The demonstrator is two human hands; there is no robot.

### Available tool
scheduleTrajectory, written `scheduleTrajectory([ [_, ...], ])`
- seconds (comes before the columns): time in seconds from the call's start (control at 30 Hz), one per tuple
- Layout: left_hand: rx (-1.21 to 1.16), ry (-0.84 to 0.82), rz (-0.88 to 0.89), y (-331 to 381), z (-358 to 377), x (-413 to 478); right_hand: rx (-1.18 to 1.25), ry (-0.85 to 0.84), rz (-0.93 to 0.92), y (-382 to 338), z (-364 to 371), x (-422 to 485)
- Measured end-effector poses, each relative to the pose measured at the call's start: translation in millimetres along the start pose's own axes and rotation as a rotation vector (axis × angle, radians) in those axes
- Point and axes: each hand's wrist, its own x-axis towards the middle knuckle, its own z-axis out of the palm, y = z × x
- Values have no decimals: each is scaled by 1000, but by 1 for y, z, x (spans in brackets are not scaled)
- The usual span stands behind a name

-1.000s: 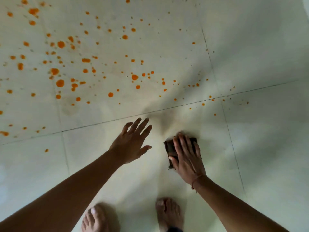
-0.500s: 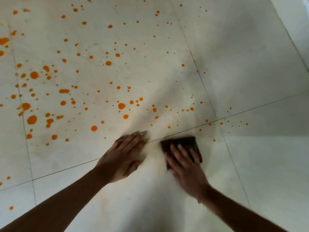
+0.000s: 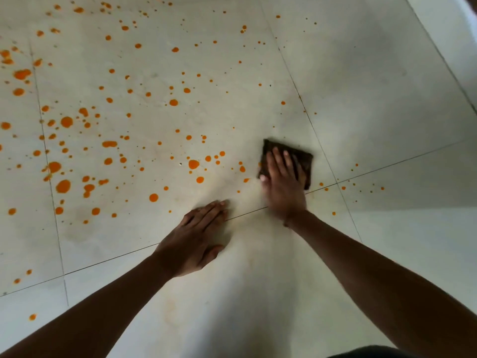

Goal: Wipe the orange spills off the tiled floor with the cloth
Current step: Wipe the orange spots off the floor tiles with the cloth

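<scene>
Orange spills (image 3: 193, 164) dot the pale tiled floor (image 3: 361, 86), thickest at the left and thinning toward the centre. A folded dark brown cloth (image 3: 303, 157) lies flat on the floor right of centre, just beyond a grout line. My right hand (image 3: 284, 182) presses on the cloth with straight, spread fingers and covers most of it. My left hand (image 3: 198, 239) rests flat on the floor below and left of the cloth, fingers together, holding nothing. A few small orange drops (image 3: 343, 188) lie to the right of the cloth.
Dark grout lines (image 3: 387, 166) cross the floor. A brighter raised edge or wall base (image 3: 449, 34) runs along the upper right corner. The tiles near me carry faint smeared orange traces (image 3: 167, 306).
My right hand has pushed the cloth forward across the grout line, into the edge of the spill. My left hand came down flat on the floor, and the view has moved closer.
</scene>
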Motion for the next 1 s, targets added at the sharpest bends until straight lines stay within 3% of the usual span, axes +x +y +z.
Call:
scheduleTrajectory([
  [0.1, -4, -20, -11, -1, 1, 0, -15, -30, -164, -36, 19, -31],
  [0.17, 9, -44, -21, 1, -1, -1, 20, -95, -305, -24, 24, -97],
  [0.23, 26, -56, -22, 3, -4, -1, 30, -89, -324, 7, 20, -109],
  [0.37, 46, -38, -44, 8, -6, 2, 0, -27, 67, 5, 0, -32],
  [0.5, 38, 41, -34, 20, -12, 23, 48, -98, -90, 13, 20, -128],
  [0.53, 51, 43, -3, 27, -16, 34, 63, -91, -53, 36, 14, -146],
  [0.7, 133, -142, 167, 77, -18, 109, 124, -21, 544, 105, -18, -48],
  [0.77, 131, -218, 130, 90, -15, 137, 107, -2, 479, 95, -14, -46],
  [0.87, 115, -277, 49, 90, -7, 155, 132, -24, 246, 77, 2, -127],
  [0.93, 88, -292, 36, 87, -5, 155, 159, -6, 308, 102, -1, -140],
  [1.0, 68, -296, 44, 87, -2, 155, 168, 34, 565, 139, -16, -94],
])
